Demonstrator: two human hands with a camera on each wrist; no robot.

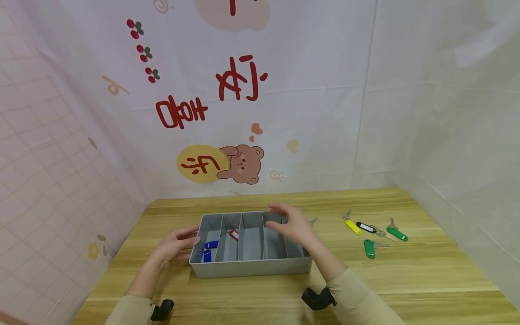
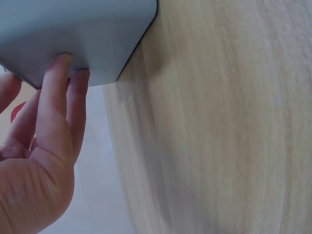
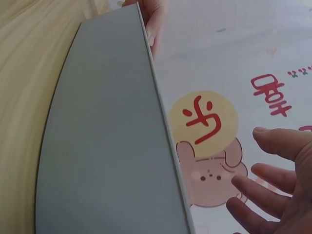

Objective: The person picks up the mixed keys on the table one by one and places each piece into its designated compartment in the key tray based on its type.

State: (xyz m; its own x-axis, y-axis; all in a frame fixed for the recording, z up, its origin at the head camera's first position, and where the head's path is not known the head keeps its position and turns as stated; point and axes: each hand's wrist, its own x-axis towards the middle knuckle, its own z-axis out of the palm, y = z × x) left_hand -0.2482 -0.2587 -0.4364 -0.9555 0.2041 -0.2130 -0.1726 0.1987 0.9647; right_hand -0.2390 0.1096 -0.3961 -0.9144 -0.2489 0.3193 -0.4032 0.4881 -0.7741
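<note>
The grey divided tray (image 1: 252,269) sits on the worktop (image 1: 243,302), the left grip (image 1: 172,246) unclenched, fingers (image 2: 52,107) straight against its end wall (image 2: 97,44), the right grip (image 1: 294,225) released above the right-hand compartments (image 1: 274,246); steady support and finger clearance from the dividers (image 1: 240,237) are advisable.

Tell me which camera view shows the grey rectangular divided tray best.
The head view shows the grey rectangular divided tray best, looking down into its compartments. The left wrist view shows only part of its outside; the right wrist view, one long outer wall.
</note>
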